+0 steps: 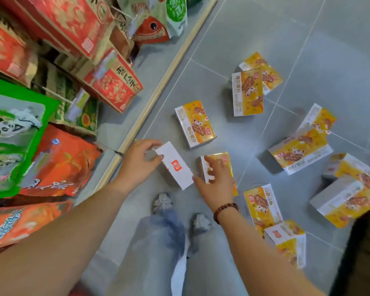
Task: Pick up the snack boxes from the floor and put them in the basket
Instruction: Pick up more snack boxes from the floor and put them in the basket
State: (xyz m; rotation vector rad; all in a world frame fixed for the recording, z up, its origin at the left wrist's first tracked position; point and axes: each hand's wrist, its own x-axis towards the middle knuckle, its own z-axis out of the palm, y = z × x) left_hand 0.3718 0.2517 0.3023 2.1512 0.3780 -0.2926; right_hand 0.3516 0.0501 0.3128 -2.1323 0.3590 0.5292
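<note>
Forearms: both reach in from the bottom edge toward the middle of the frame; a beaded bracelet circles the right wrist.
Held box: a white-faced snack box with a red logo sits just left of centre. It looks tilted up off the floor, though blur leaves that unsure.
Left hand: pinches the upper-left end of the white-faced snack box, thumb and fingertips curled onto it.
Right hand: fingers straight and spread, lying over a yellow snack box just right of the white-faced one. Its thumb touches that box's lower-right corner, and it grips nothing that I can see.
Other snack boxes: scattered across the centre and right of the frame. One lies above the hands, two overlap toward the upper middle, and several sit tumbled along the right side and lower right.
Basket: not in view; a dark shape at the lower right edge cannot be identified.
Progress: early, by my reading. Only one box is in hand, a second is under the right fingers, and the rest are untouched.
Shoes: below the hands, with jeans beneath them.
Floor: grey tiles.
Shelf: its pale edge runs diagonally at left, stacked with red cartons.
</note>
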